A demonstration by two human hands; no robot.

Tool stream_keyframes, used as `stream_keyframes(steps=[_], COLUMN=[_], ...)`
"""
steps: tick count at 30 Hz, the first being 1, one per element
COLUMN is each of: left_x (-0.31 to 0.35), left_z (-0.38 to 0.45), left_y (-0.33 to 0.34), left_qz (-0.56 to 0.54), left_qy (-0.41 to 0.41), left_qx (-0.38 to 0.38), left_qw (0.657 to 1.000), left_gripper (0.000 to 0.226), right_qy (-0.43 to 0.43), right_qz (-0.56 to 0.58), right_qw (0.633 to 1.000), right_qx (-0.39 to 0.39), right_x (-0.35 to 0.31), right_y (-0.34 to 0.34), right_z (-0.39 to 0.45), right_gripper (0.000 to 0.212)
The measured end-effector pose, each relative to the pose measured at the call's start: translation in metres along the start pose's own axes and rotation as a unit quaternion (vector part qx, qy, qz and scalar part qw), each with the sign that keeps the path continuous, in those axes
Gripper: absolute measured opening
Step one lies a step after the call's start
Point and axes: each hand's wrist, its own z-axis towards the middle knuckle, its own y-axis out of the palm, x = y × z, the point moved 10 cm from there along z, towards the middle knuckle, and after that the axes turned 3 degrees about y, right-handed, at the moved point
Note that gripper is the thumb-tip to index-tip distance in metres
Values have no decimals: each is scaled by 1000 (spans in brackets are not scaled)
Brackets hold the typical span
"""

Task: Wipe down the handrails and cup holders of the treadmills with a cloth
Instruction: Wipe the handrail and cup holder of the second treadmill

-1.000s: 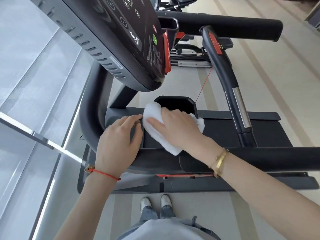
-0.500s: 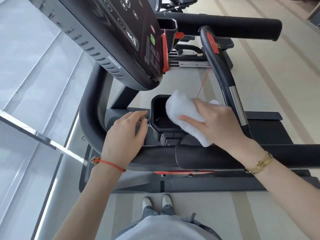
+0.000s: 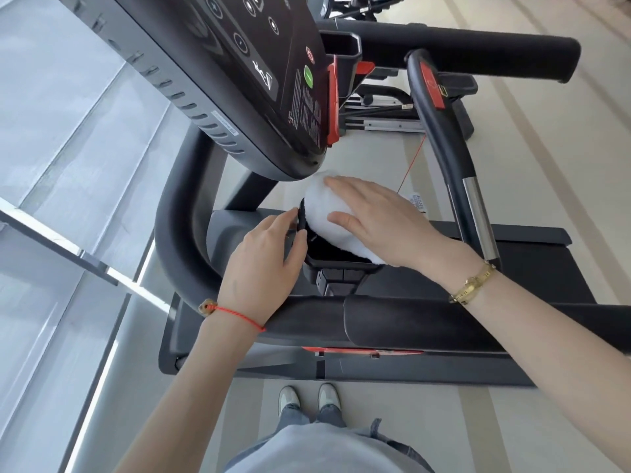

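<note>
Cloth (image 3: pixel 329 213), white and bunched, lies over the far rim of the black cup holder (image 3: pixel 336 259), just below the lower edge of the console (image 3: pixel 239 73). The right hand (image 3: pixel 379 220) lies on top of the cloth with fingers stretched out and thumb curled round its near side, pressing it down into the cup holder. The left hand (image 3: pixel 264 257) sits at the cup holder's left rim, fingertips curled lightly over the edge, bracing it. A padded handrail (image 3: pixel 409 322) runs across just nearer than the cup holder, passing under both wrists. Right of the cup holder, a curved grip bar (image 3: pixel 454 172) with a silver sensor section rises away.
</note>
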Motion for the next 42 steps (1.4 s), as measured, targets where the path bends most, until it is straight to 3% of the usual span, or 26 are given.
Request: stream_keyframes(steps=[5,9,12,16,21,25,28,31,37,42], left_x=[1,1,-1,-1,-1,-2,-2,-2,-2,-3], left_z=[0,0,0,0,0,0,-1,0,1,0], left_y=[1,1,1,0,2,2,2,2,2,2], left_qz=[-4,-8,-12,-13,-17,-22,-22,-21,-21,-19], left_qy=[1,4,2,3,5,7,8,11,15,14], left_qx=[2,2,4,4,1,-1,2,5,5,5], left_qw=[1000,1000,1000,1000,1000,1000,1000,1000,1000,1000], left_gripper=[40,41,41,41,41,41,42,41,42,43], right_qy=[-9,-6,54,144,74,52,87,145,139,224], right_qz=[-32,-8,59,127,42,93,141,223,212,264], right_qw=[999,999,997,981,996,993,986,964,967,938], right_qx=[-25,-49,-25,3,-18,-45,8,4,-17,20], right_x=[3,12,32,62,38,32,47,62,57,69], right_y=[11,13,10,15,15,13,13,25,20,30], right_z=[22,44,37,7,34,44,16,-3,22,-13], right_gripper=[65,53,46,54,45,42,43,58,41,59])
